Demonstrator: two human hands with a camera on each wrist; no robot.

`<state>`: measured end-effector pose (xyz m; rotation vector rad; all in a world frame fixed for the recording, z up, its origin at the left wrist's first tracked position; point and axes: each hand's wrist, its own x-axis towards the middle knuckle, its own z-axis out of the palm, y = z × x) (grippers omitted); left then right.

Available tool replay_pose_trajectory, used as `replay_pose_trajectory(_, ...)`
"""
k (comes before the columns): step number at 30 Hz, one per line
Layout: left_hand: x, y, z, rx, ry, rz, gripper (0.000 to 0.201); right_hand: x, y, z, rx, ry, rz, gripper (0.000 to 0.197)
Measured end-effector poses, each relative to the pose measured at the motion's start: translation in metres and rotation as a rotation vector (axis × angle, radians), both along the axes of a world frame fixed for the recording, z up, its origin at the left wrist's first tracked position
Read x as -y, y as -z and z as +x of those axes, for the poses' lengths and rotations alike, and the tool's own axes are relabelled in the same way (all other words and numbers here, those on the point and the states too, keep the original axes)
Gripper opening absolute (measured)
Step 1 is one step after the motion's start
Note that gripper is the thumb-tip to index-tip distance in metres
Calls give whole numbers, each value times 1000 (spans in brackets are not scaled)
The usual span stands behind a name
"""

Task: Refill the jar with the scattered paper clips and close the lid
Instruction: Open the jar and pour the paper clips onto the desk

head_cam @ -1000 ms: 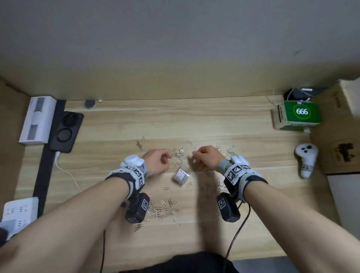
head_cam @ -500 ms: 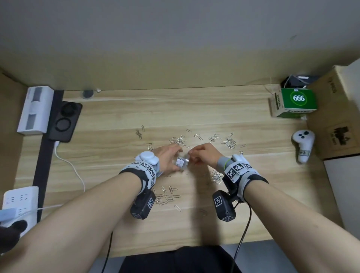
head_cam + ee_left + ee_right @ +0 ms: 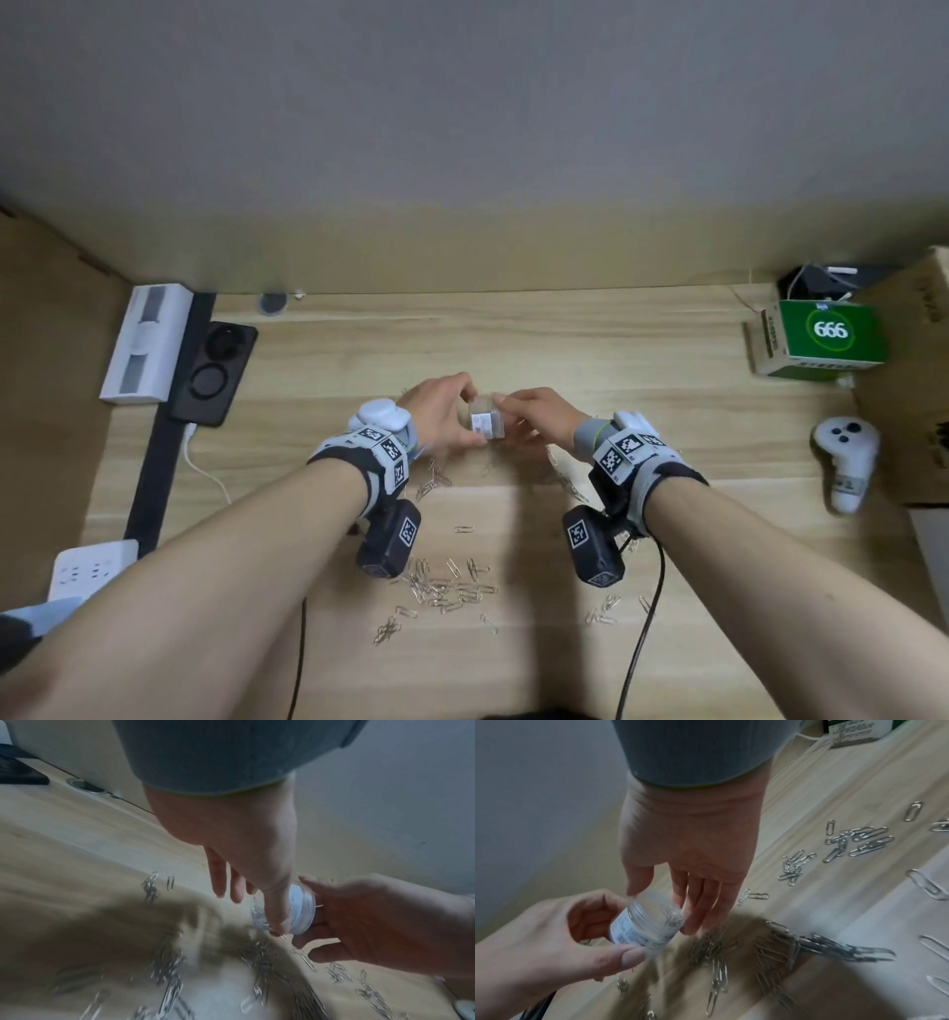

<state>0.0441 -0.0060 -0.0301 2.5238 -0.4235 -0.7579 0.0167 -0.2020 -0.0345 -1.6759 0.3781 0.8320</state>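
Observation:
A small clear jar with a white label is held above the wooden desk, tilted, its mouth uncovered. My left hand grips its body between thumb and fingers. In the right wrist view the jar has a few clips inside, and my right hand hovers at its rim with straight fingers. In the left wrist view the jar sits between both hands. Silver paper clips lie scattered on the desk below and around my wrists.
A green "666" box and a white controller sit at the right beside a cardboard box. At the left are a black charging pad, a white box and a power strip.
The jar was lying on the desk between my hands; my left hand has picked it up and raised it. My right hand has come to its mouth.

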Motion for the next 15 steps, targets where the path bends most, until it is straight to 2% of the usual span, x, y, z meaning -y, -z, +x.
replay_pose_trajectory(2, -1, 0, 10, -22, 26, 0, 56, 2, -1, 9, 32, 15, 15, 25)
replay_pose_trajectory(6, -12, 13, 33, -25, 41, -32, 85, 7, 2, 36, 95, 74, 41, 30)
replay_pose_trajectory(11, -19, 30, 59, 8, -157, -98, 64, 22, 18, 64, 188, 176, 6, 33)
replay_pose_trajectory(15, -18, 48, 74, -46, -264, -180, 60, 26, 38, 81, 260, 133, -114, 35)
